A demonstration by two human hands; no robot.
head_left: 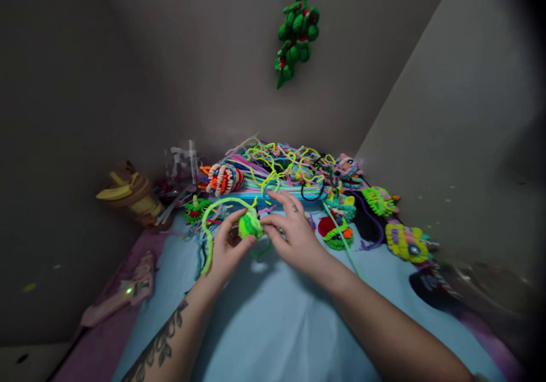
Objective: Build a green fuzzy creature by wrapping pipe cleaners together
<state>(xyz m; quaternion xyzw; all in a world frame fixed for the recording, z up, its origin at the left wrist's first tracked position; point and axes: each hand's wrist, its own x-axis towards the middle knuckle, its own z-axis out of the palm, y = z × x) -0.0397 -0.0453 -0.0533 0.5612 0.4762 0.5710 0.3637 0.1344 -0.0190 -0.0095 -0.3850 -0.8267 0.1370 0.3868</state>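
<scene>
My left hand [228, 243] grips a small rounded green piece of coiled pipe cleaner [249, 225] between thumb and fingers. A long lime pipe cleaner [207, 223] arcs out from its top and drapes down across my left wrist. At the piece's right side, my right hand [294, 231] pinches with thumb and index finger, the other fingers raised. Exactly which strand lies in that pinch is hidden. A darker green strand [262, 252] curves out below the piece.
Behind my hands, loose pipe cleaners [285, 163] heap over a blue tray [298, 198]. Finished pipe-cleaner figures surround it, including an orange-striped one [222, 179] and a yellow one [407, 243]. A pink glue gun [128, 294] lies left. A brown-yellow pot [136, 197] stands beyond it.
</scene>
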